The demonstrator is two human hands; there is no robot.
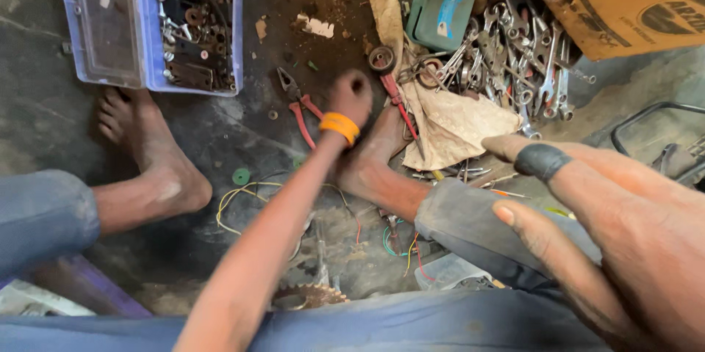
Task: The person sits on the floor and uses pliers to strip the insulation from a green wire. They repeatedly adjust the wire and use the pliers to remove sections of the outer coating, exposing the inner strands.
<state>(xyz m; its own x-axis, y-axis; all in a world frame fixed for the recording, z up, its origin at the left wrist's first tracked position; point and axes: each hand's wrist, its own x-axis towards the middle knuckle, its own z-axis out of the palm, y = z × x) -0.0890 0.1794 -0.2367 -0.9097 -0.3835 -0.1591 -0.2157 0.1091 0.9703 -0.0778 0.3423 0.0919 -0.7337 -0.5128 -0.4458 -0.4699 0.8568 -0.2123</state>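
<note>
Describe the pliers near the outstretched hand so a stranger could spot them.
Start at the blue plastic parts box at upper left. Just right of its lower corner, on the dark floor, lie the pliers, beside the left hand. Only they have red handles spread apart.

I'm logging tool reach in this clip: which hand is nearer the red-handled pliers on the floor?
The left hand. It hangs closed just right of the red-handled pliers, almost over the handles. The right hand is raised close to the camera, far to the right, fingers spread.
</note>
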